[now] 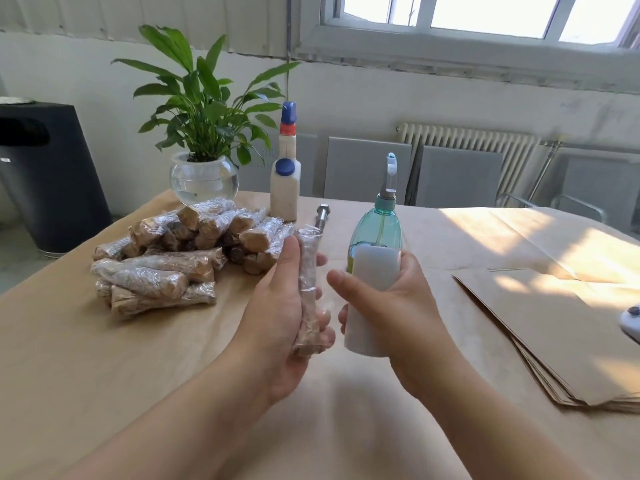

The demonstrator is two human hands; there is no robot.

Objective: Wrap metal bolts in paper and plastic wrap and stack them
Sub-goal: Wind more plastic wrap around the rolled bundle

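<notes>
My left hand (280, 317) grips a wrapped bolt (309, 289), brown paper under clear plastic film, held upright over the table's middle. My right hand (398, 306) holds a white roll of plastic wrap (372, 299) just to the right of it, a small gap between the two. A pile of wrapped bolts (180, 251) lies stacked at the left. One bare metal bolt (321, 216) lies on the table behind my left hand, its lower part hidden by the wrapped bolt.
A stack of brown paper sheets (554, 337) lies at the right. A green spray bottle (379, 223) stands behind my right hand, a white bottle with blue caps (284, 181) and a potted plant in a glass bowl (204, 174) further back. Brown paper covers the table (104, 358).
</notes>
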